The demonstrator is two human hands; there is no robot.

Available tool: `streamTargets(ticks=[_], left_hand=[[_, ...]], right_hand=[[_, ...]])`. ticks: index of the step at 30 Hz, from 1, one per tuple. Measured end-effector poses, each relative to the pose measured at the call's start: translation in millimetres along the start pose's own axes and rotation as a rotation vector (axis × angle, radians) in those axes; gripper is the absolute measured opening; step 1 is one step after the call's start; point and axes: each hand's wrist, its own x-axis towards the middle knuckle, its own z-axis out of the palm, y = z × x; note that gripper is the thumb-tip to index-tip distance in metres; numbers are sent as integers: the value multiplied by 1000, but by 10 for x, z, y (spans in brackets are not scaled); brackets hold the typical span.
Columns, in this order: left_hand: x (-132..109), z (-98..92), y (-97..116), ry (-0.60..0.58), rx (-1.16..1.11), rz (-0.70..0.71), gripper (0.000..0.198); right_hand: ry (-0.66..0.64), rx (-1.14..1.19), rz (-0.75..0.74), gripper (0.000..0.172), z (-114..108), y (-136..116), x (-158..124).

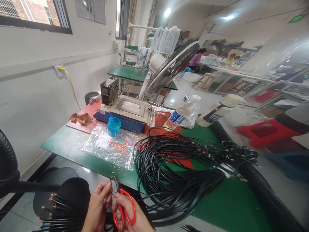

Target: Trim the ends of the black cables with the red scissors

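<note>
My left hand (98,203) is closed in a pinch on the end of a thin black cable (111,179), whose reddish wire tips stick up past the fingertips. My right hand (135,214) is wrapped round red-handled scissors (132,203); their dark blades point up beside the cable end. Whether the blades touch it I cannot tell. Both hands are just off the front edge of the green table (67,145). A large loose coil of black cables (154,167) lies to the right. More black cables (64,212) with coloured wire ends rest at lower left.
A clear plastic bag (93,145) with small orange scraps lies on the table, with a blue cup (114,126) at its back edge. Behind stand a blue-based heating device (120,120), a fan (173,64), a water bottle (181,112) and a white bottle (217,111).
</note>
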Motion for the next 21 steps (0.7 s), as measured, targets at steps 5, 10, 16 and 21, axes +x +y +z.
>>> streamTargets(ticks=[5, 10, 16, 21], left_hand=[[28, -11, -27, 19, 52, 45, 22], [25, -13, -18, 4, 83, 56, 21], [24, 0, -28, -8, 94, 61, 19], [38, -17, -14, 14, 126, 89, 20]], right_hand=[[-10, -69, -78, 49, -54, 24, 4], [-85, -141, -140, 46, -34, 3, 7], [-67, -84, -95, 42, -9, -3, 9], [-48, -50, -48, 43, -13, -4, 2]])
